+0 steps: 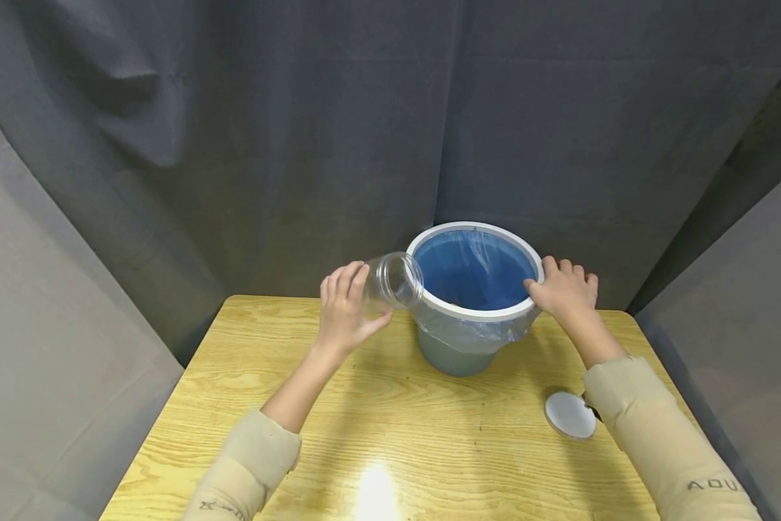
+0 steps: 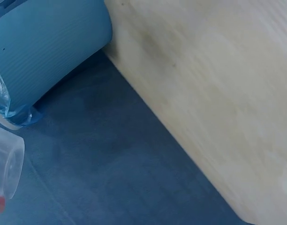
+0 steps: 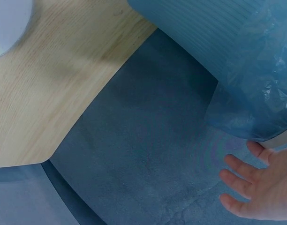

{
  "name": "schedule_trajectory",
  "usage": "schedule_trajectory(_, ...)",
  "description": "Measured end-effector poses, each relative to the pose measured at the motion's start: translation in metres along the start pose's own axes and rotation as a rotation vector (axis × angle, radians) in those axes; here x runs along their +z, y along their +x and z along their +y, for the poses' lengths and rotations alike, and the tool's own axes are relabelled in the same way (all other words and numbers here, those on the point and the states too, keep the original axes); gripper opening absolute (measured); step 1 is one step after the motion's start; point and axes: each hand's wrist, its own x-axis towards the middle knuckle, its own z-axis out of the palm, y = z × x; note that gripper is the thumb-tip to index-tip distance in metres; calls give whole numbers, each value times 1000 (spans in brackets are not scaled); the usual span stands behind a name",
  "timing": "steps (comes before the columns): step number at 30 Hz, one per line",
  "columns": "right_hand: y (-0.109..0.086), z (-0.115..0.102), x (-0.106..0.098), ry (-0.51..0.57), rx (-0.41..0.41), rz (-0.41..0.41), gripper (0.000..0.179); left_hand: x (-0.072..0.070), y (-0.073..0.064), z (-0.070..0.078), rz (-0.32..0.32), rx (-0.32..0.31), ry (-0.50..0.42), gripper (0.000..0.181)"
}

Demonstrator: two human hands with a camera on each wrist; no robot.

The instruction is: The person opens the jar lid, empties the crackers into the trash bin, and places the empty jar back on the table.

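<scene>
My left hand (image 1: 346, 307) grips a clear plastic jar (image 1: 380, 284) round its side. The jar lies tilted nearly sideways, its open mouth facing right and overlapping the trash can's left rim in the head view. The trash can (image 1: 455, 356) has a white rim ring and a thin see-through liner bag (image 1: 471, 331) folded over its edge. At the can's right side my right hand (image 1: 566, 289) holds the rim, thumb over the top and the other fingers spread outside. In the left wrist view, only the jar's base end (image 2: 10, 161) and a fingertip show.
A round white lid (image 1: 570, 415) lies on the wooden table (image 1: 390, 412), near the right forearm. Dark grey cloth (image 1: 331, 145) hangs behind the table, and paler cloth panels (image 1: 51, 347) stand at both sides. The can stands near the table's back edge.
</scene>
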Motion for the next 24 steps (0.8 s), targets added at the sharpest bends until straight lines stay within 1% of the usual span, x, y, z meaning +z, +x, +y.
schedule_trajectory(3,0,0,0,1,-1,1,65,1,-8,1,24,-30,-35,86)
schedule_trajectory(8,0,1,0,4,-3,5,64,3,-22,1,61,-79,-66,87)
schedule_trajectory(14,1,1,1,2,-9,8,65,3,-38,1,80,-136,-110,87)
schedule_trajectory(18,1,2,1,1,-8,6,65,2,-51,3,62,-188,-135,86)
schedule_trajectory(24,0,1,0,3,-6,11,64,1,-71,7,7,-258,-165,85)
